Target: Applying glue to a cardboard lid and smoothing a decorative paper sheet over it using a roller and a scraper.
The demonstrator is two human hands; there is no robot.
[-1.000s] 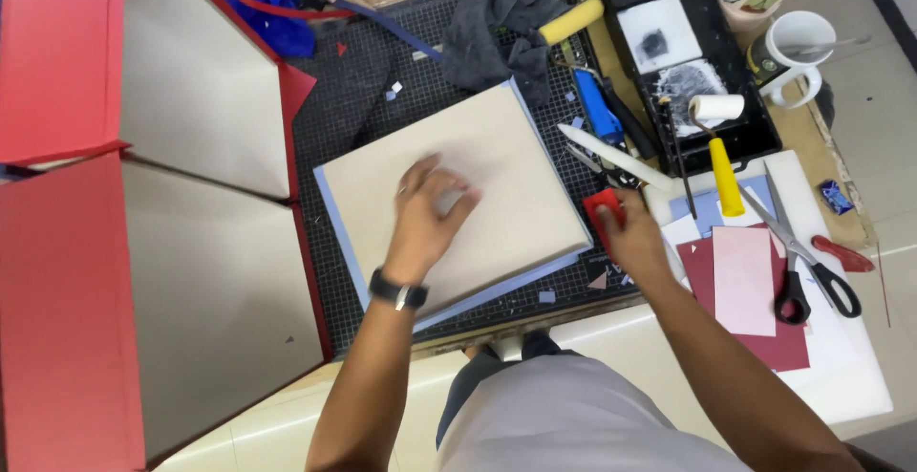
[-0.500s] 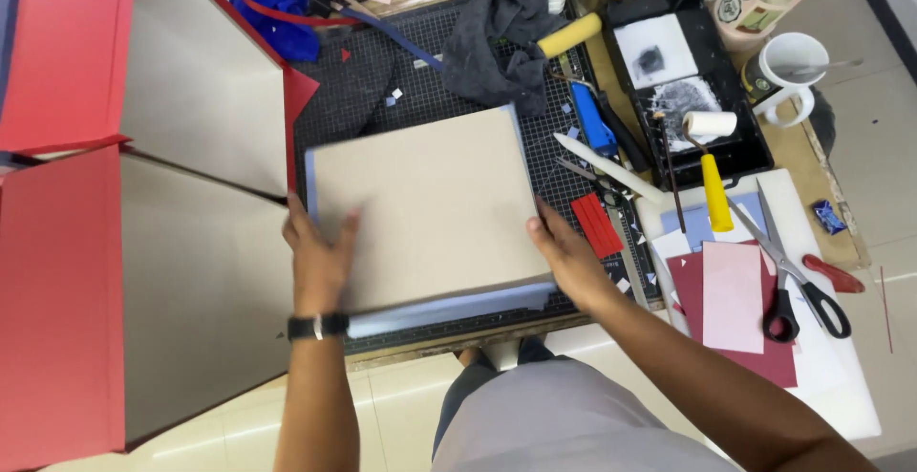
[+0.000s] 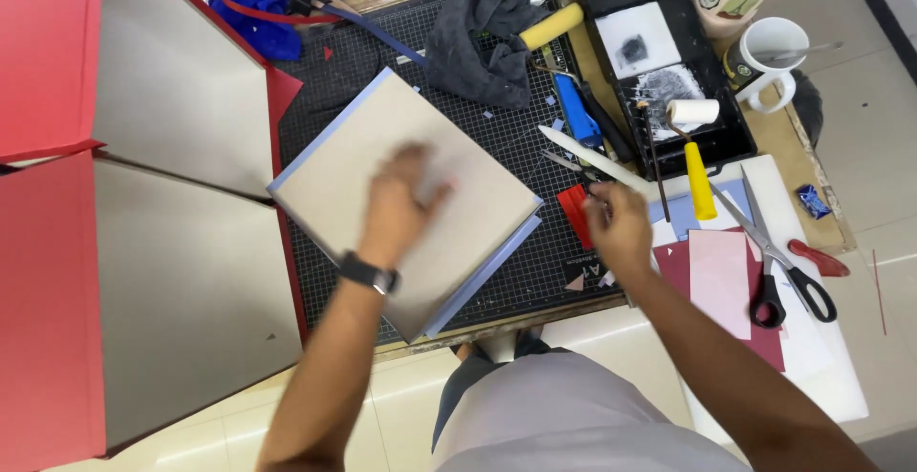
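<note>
Head view: left hand (image 3: 401, 200) presses board (image 3: 406, 200); mat (image 3: 535, 147) beside.

On the desk (image 3: 535, 300) there are one beige board (image 3: 401, 200), two paint rollers (image 3: 695, 147), one black tray (image 3: 669, 61), two pairs of scissors (image 3: 778, 262), one white mug (image 3: 772, 50), one grey cloth (image 3: 478, 32), one blue knife (image 3: 576, 114) and two large red-edged panels (image 3: 143, 224) at left.
</note>
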